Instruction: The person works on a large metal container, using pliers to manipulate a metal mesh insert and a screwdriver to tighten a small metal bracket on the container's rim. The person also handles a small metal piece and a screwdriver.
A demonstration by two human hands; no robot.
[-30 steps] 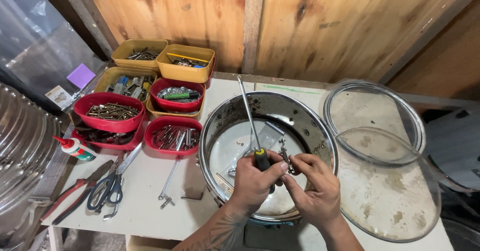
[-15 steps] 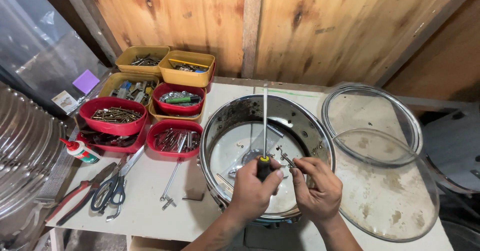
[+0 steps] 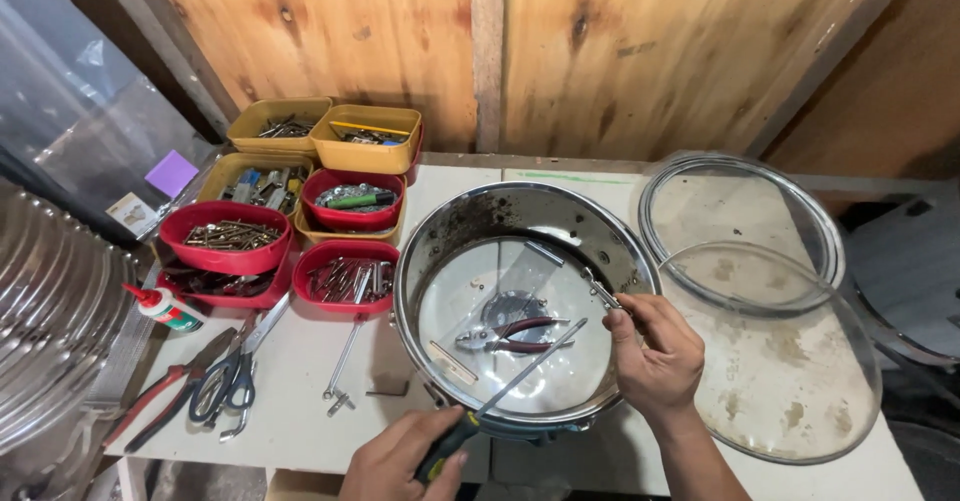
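Drum shell [image 3: 520,211], shiny chrome, sits rim-up in the middle of the white surface [image 3: 300,361], and that's what I'm working over here. My left hand [image 3: 400,461] is at the near edge, fingers wrapped tight around the black-and-yellow handle of a long screwdriver [image 3: 510,386], whose shaft slants up and to the right across the shell's opening. My right hand [image 3: 655,346] is on the shell's right rim, fingers pinching a small metal hardware piece [image 3: 600,293] just inside the wall; I can't tell exactly what kind of part it is.

Down inside the shell there's a pair of red-handled pliers [image 3: 510,333] lying on the clear bottom, plus a few small loose bits.

Off to the right, two clear drum heads [image 3: 760,291] with metal hoops lie overlapping, pretty grimy.

To the left are red and yellow trays [image 3: 300,191] full of screws and bits, well apart from my hands. Near the front left: scissors [image 3: 235,371], another pair of red pliers [image 3: 160,401], a small glue bottle [image 3: 160,306], and a drum key [image 3: 342,366] just beside the shell. Wood panel wall [image 3: 400,41] behind everything.
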